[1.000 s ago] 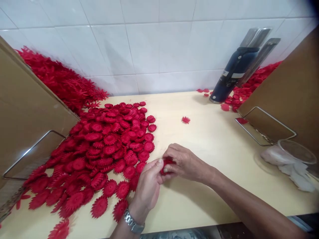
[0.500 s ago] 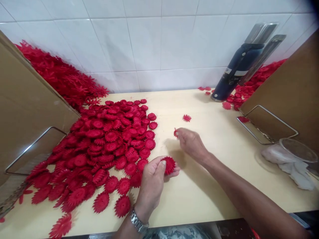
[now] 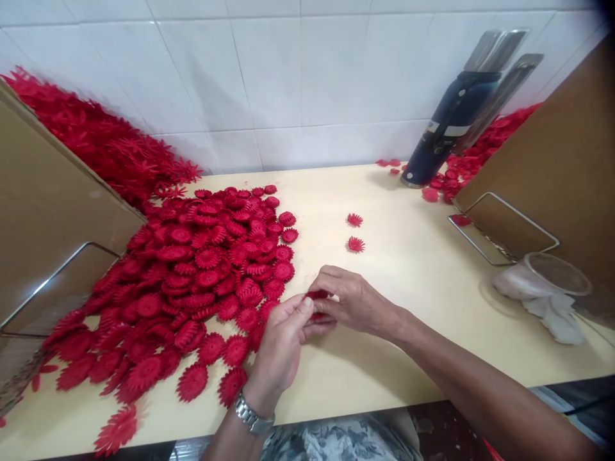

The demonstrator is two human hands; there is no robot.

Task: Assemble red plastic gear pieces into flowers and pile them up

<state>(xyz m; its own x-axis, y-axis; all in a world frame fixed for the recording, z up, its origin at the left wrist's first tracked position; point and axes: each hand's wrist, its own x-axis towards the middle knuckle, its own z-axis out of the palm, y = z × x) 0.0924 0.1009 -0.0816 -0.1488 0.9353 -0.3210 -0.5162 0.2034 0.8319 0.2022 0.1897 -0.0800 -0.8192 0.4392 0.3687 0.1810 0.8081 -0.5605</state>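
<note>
Pinching one red petal disc (image 3: 317, 296), left hand (image 3: 283, 342) and right hand (image 3: 353, 301) grip it closed-fingered (parting its layers likely needs a gentle pull).

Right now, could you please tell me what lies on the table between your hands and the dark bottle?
Two loose red flowers lie there, one behind the other, on otherwise bare tabletop; the head view shows it.

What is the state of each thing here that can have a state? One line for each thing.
left hand: shut, pinching the red flower piece
right hand: shut on the same piece
red flower piece: held between both hands
red flower pile: spread loose, left of the hands
two loose flowers: lying apart from the pile
blue bottle: standing on its base
wristwatch: worn on the left wrist
</note>
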